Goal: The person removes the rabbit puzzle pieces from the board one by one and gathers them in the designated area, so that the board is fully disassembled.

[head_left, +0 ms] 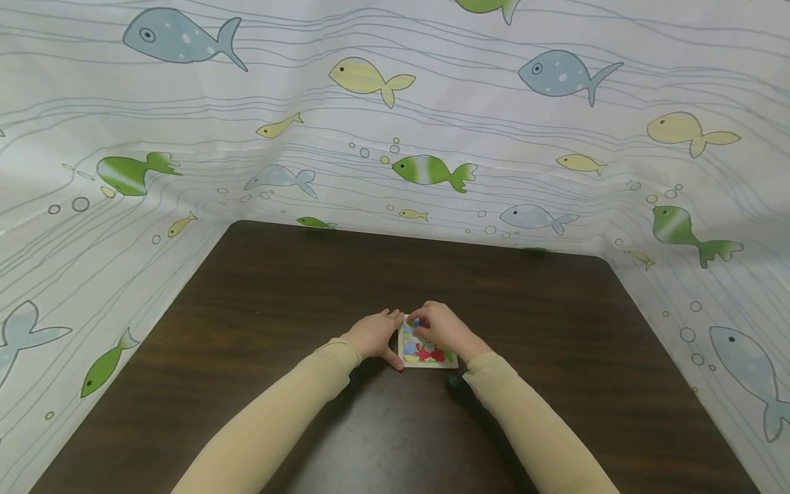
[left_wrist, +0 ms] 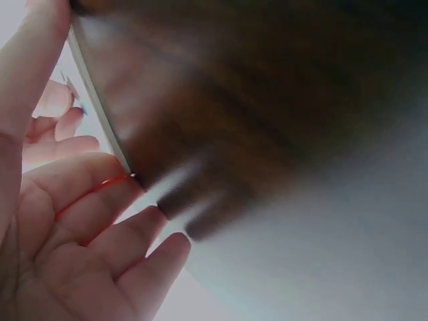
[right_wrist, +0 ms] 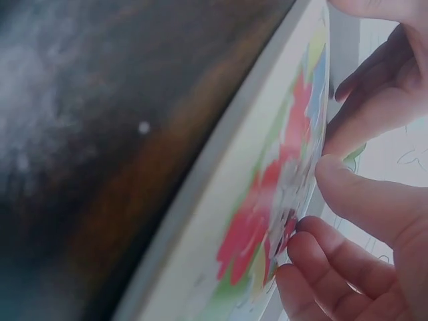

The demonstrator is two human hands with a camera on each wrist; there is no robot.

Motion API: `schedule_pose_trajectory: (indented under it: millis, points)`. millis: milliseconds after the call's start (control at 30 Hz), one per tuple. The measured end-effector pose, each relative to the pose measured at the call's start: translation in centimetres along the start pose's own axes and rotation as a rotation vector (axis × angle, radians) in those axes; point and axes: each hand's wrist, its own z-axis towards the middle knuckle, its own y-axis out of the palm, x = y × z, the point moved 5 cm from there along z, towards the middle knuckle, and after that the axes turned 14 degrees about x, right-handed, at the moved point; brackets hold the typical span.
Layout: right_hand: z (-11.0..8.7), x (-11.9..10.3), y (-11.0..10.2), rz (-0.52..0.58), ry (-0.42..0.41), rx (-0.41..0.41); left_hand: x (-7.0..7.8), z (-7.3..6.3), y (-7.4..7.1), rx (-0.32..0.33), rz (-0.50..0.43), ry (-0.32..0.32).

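Observation:
A small square picture puzzle (head_left: 428,357) with a pale frame lies on the dark table, showing red, green, blue and yellow patches. My left hand (head_left: 373,334) holds its left side, thumb at the near corner and fingers at the far one. In the left wrist view, the left hand (left_wrist: 87,234) lies along the frame's thin edge (left_wrist: 100,110). Over the upper part of the picture, my right hand (head_left: 446,329) has its fingers curled down. The right hand (right_wrist: 361,247) seems to pinch a small puzzle piece (right_wrist: 289,227) at the surface, mostly hidden by the fingertips.
The brown wood-grain table (head_left: 296,274) reaches out around the puzzle. A white cloth with printed fish (head_left: 426,169) rises along its back and both sides. Beneath the right sleeve a dark shape (head_left: 457,386) shows, too unclear to name.

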Motion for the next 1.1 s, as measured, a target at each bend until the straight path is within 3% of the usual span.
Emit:
schedule_pose_trajectory:
  millis: [467,900,1100]
  points:
    - [0.12,-0.37,-0.08,-0.007,-0.024,0.011,-0.03,0.15,0.01,-0.003,0.059,0.005]
    - [0.14,-0.75,0.04,-0.049,0.006,-0.016,-0.23,0.00,0.21,0.017,0.016,0.015]
    - [0.32,-0.73,0.18,-0.061,-0.020,-0.022,-0.23,-0.07,0.17,0.032,0.010,0.015]
